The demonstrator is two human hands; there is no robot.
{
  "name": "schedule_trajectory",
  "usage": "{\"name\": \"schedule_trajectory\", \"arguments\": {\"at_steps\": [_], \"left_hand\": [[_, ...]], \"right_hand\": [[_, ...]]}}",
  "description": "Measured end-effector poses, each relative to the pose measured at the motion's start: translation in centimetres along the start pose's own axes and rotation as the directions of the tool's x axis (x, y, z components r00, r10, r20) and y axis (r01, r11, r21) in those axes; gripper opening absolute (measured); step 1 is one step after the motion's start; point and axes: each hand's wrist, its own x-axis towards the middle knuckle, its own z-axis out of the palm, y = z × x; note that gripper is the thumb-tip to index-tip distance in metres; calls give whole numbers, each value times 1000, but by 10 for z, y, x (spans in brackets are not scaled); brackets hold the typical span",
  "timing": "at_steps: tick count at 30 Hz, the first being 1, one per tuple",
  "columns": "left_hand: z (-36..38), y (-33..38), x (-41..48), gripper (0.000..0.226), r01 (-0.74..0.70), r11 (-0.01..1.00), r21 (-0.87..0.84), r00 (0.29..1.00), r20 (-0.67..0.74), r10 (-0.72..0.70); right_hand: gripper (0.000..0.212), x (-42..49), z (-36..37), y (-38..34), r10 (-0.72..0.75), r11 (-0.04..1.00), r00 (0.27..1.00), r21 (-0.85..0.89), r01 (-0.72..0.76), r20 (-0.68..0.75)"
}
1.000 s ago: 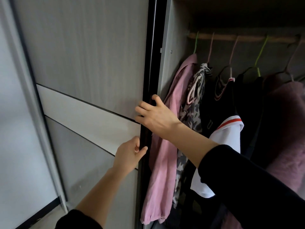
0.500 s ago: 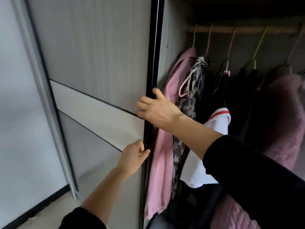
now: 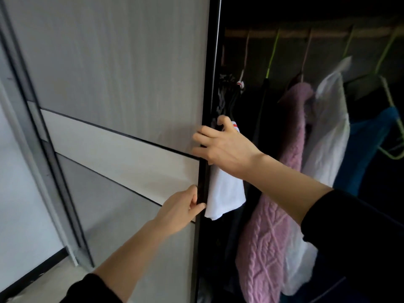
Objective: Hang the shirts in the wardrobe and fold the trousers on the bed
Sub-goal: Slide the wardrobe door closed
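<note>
A person grips the dark edge strip [image 3: 203,178] of a wardrobe's [image 3: 328,47] sliding door [image 3: 120,84] with both hands: the right hand [image 3: 223,147] has its fingers [image 3: 203,134] curled over the front of the strip and the thumb hooked behind it, while the left hand [image 3: 178,213], lower down, pinches the same strip between thumb and fingers. The tall panel looks stiff and fairly heavy, its face smooth, so the narrow edge is probably the surest hold, pulled evenly sideways by both arms. A white shirt [image 3: 225,193] with red trim hangs just inside the opening, right behind the right wrist, soft and light enough to snag in the door; a pink sweater [image 3: 282,193] and other garments hang from the rail [image 3: 306,32] beyond
</note>
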Motion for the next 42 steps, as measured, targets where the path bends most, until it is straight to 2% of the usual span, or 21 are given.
{"name": "schedule_trajectory", "arguments": {"at_steps": [2,4,6,8,11,14,16,21,23,25,28,29,32,34,37,42], "left_hand": [[2,12,-4,24,-87,993,79,996,-6,88],[2,26,-8,25,-168,969,181,972,-134,193],[0,44,-10,53,-150,959,241,923,-314,223],[-2,60,-6,88,-118,957,265,883,-413,223],[-4,84,2,119,-153,900,408,885,-348,309],[3,111,7,132,-256,828,499,888,-217,405],[13,129,7,135,-314,803,506,878,-166,448],[41,176,3,134,-405,768,496,836,-139,530],[51,196,0,136,-430,752,500,823,-125,554],[56,212,-2,135,-474,714,516,798,-90,596],[56,223,0,127,-567,614,549,714,-42,698],[54,225,1,127,-573,607,550,706,-44,707],[55,235,4,139,-485,725,490,784,-123,608],[62,246,5,142,-479,737,477,793,-126,596],[74,264,5,142,-512,727,457,774,-121,621],[90,295,-1,139,-540,726,426,755,-136,641]], "right_hand": [[23,-22,-3,3,22,1000,1000,-22,-22,5],[23,-47,-9,6,55,998,998,-28,-55,1],[27,-72,-16,10,92,996,995,-20,-92,-30],[34,-96,-24,13,121,993,992,18,-120,-45],[33,-130,-39,16,188,977,982,110,-184,-31],[13,-161,-55,18,271,947,963,187,-263,-18],[6,-183,-63,19,318,933,948,175,-315,16],[13,-237,-73,15,451,888,892,80,-452,36],[32,-257,-73,11,508,861,861,7,-508,41],[63,-274,-73,6,559,829,821,-97,-551,116],[89,-295,-73,-4,624,779,738,-265,-568,255],[91,-301,-73,-7,652,756,707,-302,-581,273],[92,-321,-76,-10,718,695,641,-340,-634,273],[89,-334,-77,-12,750,661,610,-341,-669,258],[68,-344,-78,-15,781,622,596,-319,-715,185],[72,-354,-80,-13,762,647,632,-211,-733,143]]}}
